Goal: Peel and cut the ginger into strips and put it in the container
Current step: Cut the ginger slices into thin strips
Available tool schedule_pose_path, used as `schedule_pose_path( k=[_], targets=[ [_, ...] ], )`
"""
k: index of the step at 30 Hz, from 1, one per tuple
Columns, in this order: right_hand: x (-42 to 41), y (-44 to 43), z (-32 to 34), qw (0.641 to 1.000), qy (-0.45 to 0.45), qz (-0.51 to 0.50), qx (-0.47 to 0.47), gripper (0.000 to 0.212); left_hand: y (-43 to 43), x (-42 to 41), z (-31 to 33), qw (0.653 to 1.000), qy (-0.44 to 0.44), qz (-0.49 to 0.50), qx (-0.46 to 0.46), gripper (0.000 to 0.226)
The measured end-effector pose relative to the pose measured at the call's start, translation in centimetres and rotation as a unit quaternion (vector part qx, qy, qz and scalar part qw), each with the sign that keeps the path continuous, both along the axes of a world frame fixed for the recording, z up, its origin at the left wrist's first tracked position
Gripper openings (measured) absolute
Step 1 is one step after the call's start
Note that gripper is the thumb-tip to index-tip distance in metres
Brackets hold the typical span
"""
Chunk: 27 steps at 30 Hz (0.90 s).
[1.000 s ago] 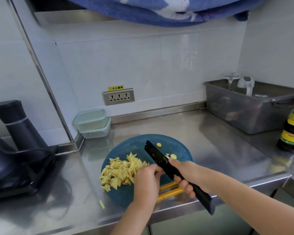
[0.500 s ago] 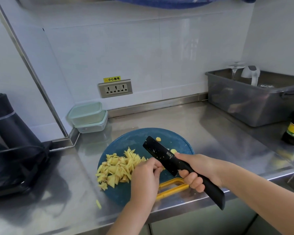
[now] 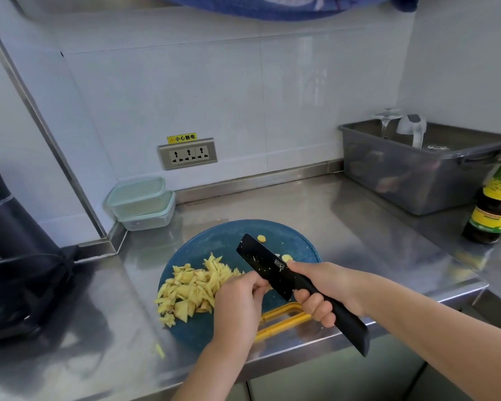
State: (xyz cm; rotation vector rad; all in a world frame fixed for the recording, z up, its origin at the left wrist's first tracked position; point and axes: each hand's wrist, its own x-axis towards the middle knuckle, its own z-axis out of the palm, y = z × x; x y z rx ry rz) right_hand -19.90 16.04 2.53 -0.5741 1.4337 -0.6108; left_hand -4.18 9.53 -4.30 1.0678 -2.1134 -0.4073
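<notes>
Knife (image 3: 262,260) gripped by R hand (image 3: 329,287); L hand (image 3: 237,303) curled at blade (pinch unclear), beside ginger strips (image 3: 193,289).

Glossy steel counter (image 3: 315,204); matt black knife (image 3: 266,264); translucent plastic containers (image 3: 141,202); glazed wall tiles (image 3: 185,91).

The cutting board (image 3: 203,250) is lying on the counter (image 3: 330,215) at its front edge, the ginger pile (image 3: 191,287) sitting on its nine o'clock side, the knife (image 3: 258,260) hanging over its middle. From the board, the stacked containers (image 3: 141,198) are standing at ten o'clock, the bin (image 3: 417,180) at two, the bottle (image 3: 495,204) nearer three.
</notes>
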Motion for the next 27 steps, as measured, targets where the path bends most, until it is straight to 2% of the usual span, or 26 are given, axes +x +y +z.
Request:
schedule_pose_path(
  k=[8, 15, 21, 27],
  targets=[
    [0.2, -0.1, -0.8, 0.999, -0.045, -0.023, 0.008, 0.060, 0.0, 0.0, 0.2, 1.000, -0.018, -0.011, -0.009, 0.011],
    [1.0, -0.9, -0.7, 0.999, -0.020, -0.022, 0.015, 0.062, 0.0, 0.0, -0.1, 1.000, -0.010, -0.008, -0.022, 0.012],
    [2.9, -1.5, 0.3, 0.992, 0.119, -0.015, 0.025, 0.061, -0.1, 0.0, -0.3, 0.999, -0.015, -0.001, -0.049, 0.015],
    [5.9, -3.2, 0.4, 0.960, 0.278, 0.014, 0.030, 0.067, 0.0, 0.0, -0.2, 0.997, -0.046, 0.028, -0.060, 0.009]
  ],
)
